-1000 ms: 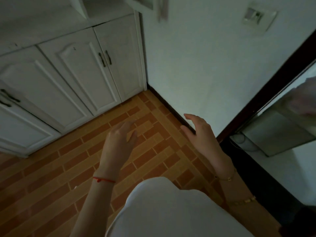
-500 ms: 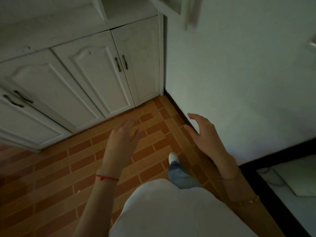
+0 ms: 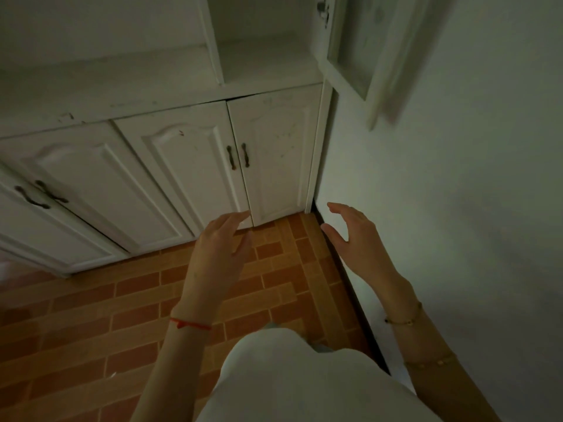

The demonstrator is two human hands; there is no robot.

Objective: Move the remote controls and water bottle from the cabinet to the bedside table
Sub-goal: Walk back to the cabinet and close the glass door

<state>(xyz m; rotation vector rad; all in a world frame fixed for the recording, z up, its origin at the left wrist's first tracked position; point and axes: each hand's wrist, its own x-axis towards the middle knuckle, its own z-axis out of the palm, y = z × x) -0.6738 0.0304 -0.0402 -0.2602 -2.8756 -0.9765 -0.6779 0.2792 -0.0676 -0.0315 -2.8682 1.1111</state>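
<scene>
A white cabinet (image 3: 182, 166) fills the upper left, with shut lower doors and an open shelf compartment (image 3: 268, 62) above them. No remote control or water bottle shows in this view. My left hand (image 3: 217, 254) hovers in front of the lower doors, fingers apart, holding nothing. My right hand (image 3: 353, 239) is raised beside the wall, fingers spread and empty. The bedside table is out of view.
A glass-fronted cabinet door (image 3: 356, 47) swings open at the top right. A plain white wall (image 3: 457, 208) runs along the right. The floor (image 3: 91, 315) is orange brick-pattern tile. My white shirt (image 3: 304, 382) fills the bottom centre.
The view has swung left and up toward the cabinet; the dark door frame and the room beyond it have left the frame. Both empty hands rose slightly.
</scene>
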